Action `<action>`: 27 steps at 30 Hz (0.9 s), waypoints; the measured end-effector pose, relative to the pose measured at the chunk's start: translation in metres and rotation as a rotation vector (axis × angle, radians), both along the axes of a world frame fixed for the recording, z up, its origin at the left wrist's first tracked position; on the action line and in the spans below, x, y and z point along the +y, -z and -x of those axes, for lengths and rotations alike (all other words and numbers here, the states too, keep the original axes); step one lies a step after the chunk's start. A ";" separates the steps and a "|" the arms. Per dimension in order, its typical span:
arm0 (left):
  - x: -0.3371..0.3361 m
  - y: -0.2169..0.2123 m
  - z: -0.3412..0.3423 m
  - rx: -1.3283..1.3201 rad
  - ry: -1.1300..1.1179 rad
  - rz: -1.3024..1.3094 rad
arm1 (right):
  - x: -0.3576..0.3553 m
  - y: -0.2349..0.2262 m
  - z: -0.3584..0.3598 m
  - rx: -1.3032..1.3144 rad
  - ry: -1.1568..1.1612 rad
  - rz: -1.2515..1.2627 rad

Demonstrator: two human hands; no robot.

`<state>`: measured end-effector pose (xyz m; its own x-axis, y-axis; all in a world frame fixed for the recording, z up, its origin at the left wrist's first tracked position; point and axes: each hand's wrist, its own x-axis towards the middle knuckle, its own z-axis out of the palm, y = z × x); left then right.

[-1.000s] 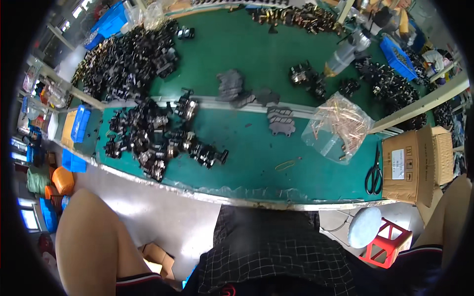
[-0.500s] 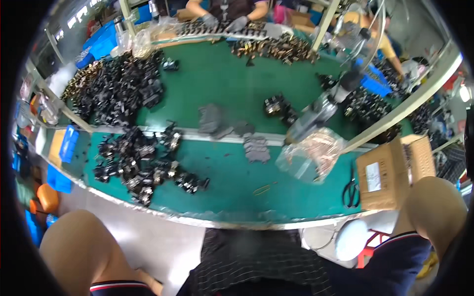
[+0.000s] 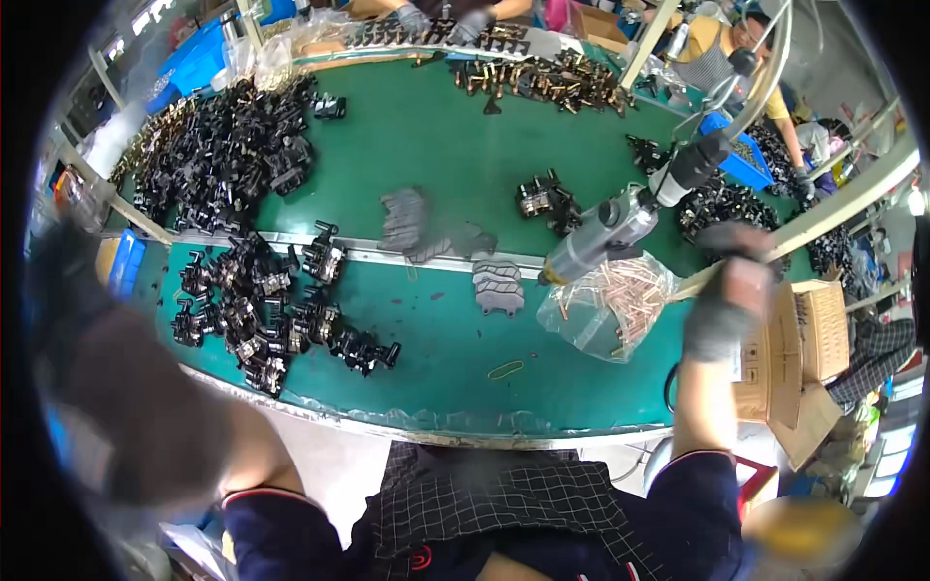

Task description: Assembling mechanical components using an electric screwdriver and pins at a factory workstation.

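Observation:
My right hand (image 3: 727, 305), in a grey glove, is raised over the table's right side, in front of a cardboard box (image 3: 819, 334). Motion smears its fingers. At the far left my left hand (image 3: 145, 387) is a large dark blur close to the camera, its fingers unreadable. Nothing can be made out in either hand. Nearest the left arm lies a heap of black and silver caliper-like parts (image 3: 262, 310). Grey brake pads (image 3: 499, 288) sit in a short stack at the middle. Right of them, a clear bag of copper-coloured pins (image 3: 620, 300) lies under a power screwdriver (image 3: 610, 232).
A larger heap of black parts (image 3: 228, 155) covers the far left of the green table (image 3: 426, 126). More grey pads (image 3: 402, 218) lie near a metal rail (image 3: 363, 257). A thin yellowish loop (image 3: 506, 370) lies near the front edge. Co-workers' gloved hands (image 3: 470, 26) work across the table.
My bent arms have swung forward, bringing both hands into view, the left at the far left and the right before the box. The scissors are now mostly hidden behind my right arm.

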<state>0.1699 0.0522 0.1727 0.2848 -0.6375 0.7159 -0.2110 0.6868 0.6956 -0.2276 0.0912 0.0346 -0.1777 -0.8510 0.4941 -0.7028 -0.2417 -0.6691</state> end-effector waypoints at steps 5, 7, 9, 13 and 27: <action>-0.040 0.101 0.032 -0.735 0.319 -0.377 | -0.010 0.063 -0.045 0.518 -0.412 0.035; -0.063 0.132 0.048 -0.965 0.332 -0.334 | -0.020 0.063 -0.066 0.499 -0.388 0.028; -0.091 0.160 0.064 -1.128 0.305 -0.365 | -0.037 0.058 -0.072 0.473 -0.336 0.042; -0.131 0.154 0.130 -1.320 0.431 -0.505 | -0.108 0.065 -0.011 0.720 0.194 -0.117; -0.134 0.127 0.147 -0.906 0.372 -0.385 | -0.037 0.071 -0.052 0.522 -0.250 -0.210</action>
<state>0.0226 -0.0815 0.0458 -0.5161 -0.8047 0.2935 -0.5830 0.5811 0.5679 -0.1754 0.0540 -0.0361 0.2597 -0.9245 0.2791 -0.8895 -0.3415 -0.3036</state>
